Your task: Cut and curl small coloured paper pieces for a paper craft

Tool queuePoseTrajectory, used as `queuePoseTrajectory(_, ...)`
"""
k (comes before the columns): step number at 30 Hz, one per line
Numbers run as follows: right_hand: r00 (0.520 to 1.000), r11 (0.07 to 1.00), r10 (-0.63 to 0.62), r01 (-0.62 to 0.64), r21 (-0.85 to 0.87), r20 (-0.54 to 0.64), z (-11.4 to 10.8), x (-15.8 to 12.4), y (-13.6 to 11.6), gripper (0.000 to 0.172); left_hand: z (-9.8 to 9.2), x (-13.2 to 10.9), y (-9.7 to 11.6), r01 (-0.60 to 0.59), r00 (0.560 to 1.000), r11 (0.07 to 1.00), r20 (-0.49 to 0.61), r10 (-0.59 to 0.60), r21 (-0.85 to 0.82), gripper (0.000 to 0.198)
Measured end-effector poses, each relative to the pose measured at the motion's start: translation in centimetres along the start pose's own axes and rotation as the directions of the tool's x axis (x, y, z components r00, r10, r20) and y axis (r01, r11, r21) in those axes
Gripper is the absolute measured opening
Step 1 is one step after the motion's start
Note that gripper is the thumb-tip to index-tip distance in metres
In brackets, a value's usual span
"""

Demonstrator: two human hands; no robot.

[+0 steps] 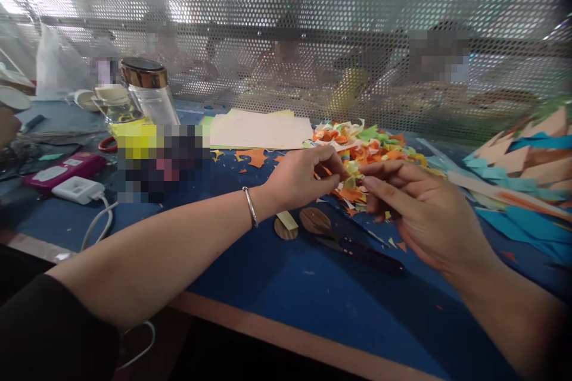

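A paper scrap (351,182) is pinched by the closed fingertips of the left hand (297,178) and the right hand (415,214), a heap of cuttings (378,141) judged already made, while plain sheets (261,129) lie uncut.

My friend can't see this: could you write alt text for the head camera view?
The left hand and right hand pinch small pieces at a heap of coloured paper scraps on a blue table; a glass jar stands at left.
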State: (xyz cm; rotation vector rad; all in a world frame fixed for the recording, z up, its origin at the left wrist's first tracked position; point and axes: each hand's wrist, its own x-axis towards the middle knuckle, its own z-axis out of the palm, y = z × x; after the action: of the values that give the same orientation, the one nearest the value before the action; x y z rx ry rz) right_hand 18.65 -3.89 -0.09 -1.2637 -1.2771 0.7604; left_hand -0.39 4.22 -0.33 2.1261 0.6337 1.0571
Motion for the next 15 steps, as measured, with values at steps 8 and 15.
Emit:
queuePoseTrajectory(8, 1.0, 0.999, 0.008, -0.009, -0.04, -0.026, 0.2, 0.1, 0.0, 0.032, 0.1, 0.1, -0.2, 0.035, 0.998, 0.999, -0.059, -0.035, 0.004, 0.005)
queuePoseTrajectory(15, 0.997, 0.975, -0.039, 0.052, -0.217, 0.066, 0.4, -0.2, 0.4, 0.034, 0.0, 0.4, -1.4, 0.103, 0.993, 0.992, -0.061, -0.098, 0.079, 0.001)
